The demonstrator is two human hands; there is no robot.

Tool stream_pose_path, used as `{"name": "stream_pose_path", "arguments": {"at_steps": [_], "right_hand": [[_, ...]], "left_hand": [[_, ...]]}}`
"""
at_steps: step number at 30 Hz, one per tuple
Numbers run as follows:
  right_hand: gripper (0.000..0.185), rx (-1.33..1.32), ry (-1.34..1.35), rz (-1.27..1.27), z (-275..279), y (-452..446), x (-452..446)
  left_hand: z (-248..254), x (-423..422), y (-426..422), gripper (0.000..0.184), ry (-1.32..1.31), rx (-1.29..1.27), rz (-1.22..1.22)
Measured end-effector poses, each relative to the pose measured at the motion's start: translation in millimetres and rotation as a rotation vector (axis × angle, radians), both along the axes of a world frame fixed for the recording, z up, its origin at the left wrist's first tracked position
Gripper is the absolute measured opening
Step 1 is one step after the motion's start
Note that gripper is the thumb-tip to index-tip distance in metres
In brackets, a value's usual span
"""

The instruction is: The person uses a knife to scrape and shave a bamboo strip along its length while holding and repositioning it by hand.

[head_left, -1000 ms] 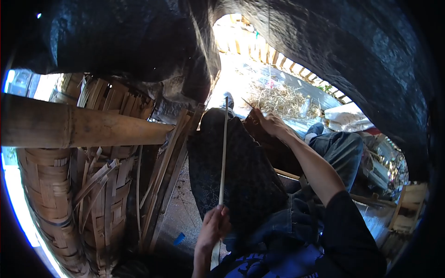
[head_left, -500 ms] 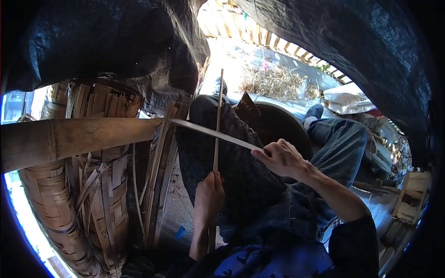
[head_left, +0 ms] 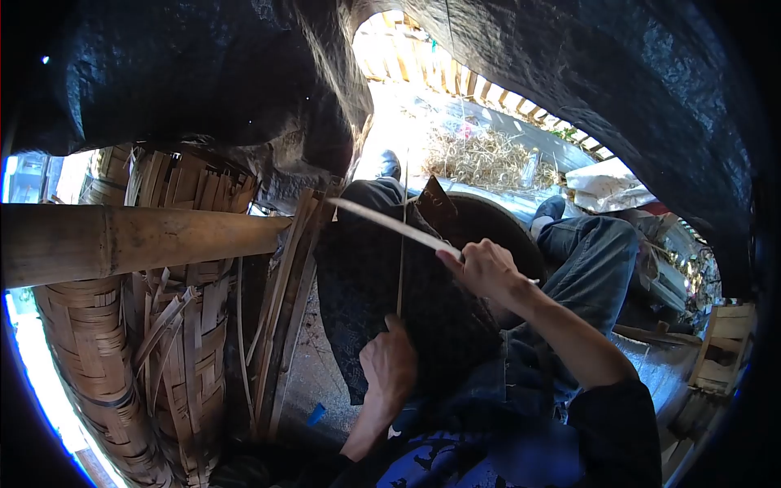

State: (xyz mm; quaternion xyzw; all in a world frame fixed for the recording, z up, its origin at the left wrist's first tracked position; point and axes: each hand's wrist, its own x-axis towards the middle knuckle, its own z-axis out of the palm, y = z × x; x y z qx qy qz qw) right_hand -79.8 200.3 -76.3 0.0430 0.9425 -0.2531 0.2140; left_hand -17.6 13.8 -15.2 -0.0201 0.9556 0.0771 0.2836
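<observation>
My right hand (head_left: 490,272) is closed around the handle of a long knife, the handle mostly hidden by my fingers. The knife's blade (head_left: 382,221) slants up and left over my lap. A thin bamboo strip (head_left: 401,276) rises from my left hand (head_left: 390,358), which is closed on its near end. The strip looks narrow, as if seen edge-on, and crosses the blade; whether they touch I cannot tell. Beneath both hands a dark cloth (head_left: 358,285) covers my left leg.
On the left a thick bamboo pole (head_left: 163,238) juts in before tall woven bamboo baskets (head_left: 89,350). Split bamboo pieces (head_left: 281,285) stand beside my leg. Dark sheeting (head_left: 586,89) hangs overhead. Straw (head_left: 488,154) lies ahead, and a wooden frame (head_left: 726,346) stands at right.
My left hand has shifted slightly right and down, and the bamboo strip has turned to look narrower. The knife has moved slightly right, still crossing the strip.
</observation>
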Motion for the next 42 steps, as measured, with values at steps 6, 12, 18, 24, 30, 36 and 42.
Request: {"name": "stream_pose_path", "arguments": {"at_steps": [6, 12, 18, 24, 30, 36, 42], "right_hand": [[0.077, -0.022, -0.061, -0.04, -16, 3, -27], [0.076, 0.014, -0.022, -0.134, -32, 2, -55], [0.077, -0.146, 0.196, 0.059, -49, 17, -41], [0.077, -0.164, -0.05, 0.082, 4, 3, -14], [0.077, -0.122, -0.037, 0.124, -11, -5, -12], [0.075, -0.106, -0.076, 0.053, -19, -17, -36], [0.073, -0.139, -0.037, 0.006, -41, -27, -61]], "left_hand": [[-2, 2, -3, 0.018, 0.019, 0.018, -0.011], [4, 11, -13, 0.02, 0.044, 0.125, 0.031], [-12, 8, -41, 0.024, 0.06, 0.454, 0.224], [19, 5, -41, 0.033, -0.287, 0.731, 0.788], [5, 24, -54, 0.035, -0.346, 0.857, 0.824], [31, 38, -53, 0.036, -0.373, 0.779, 0.76], [44, 53, -59, 0.035, -0.408, 0.824, 0.781]]}}
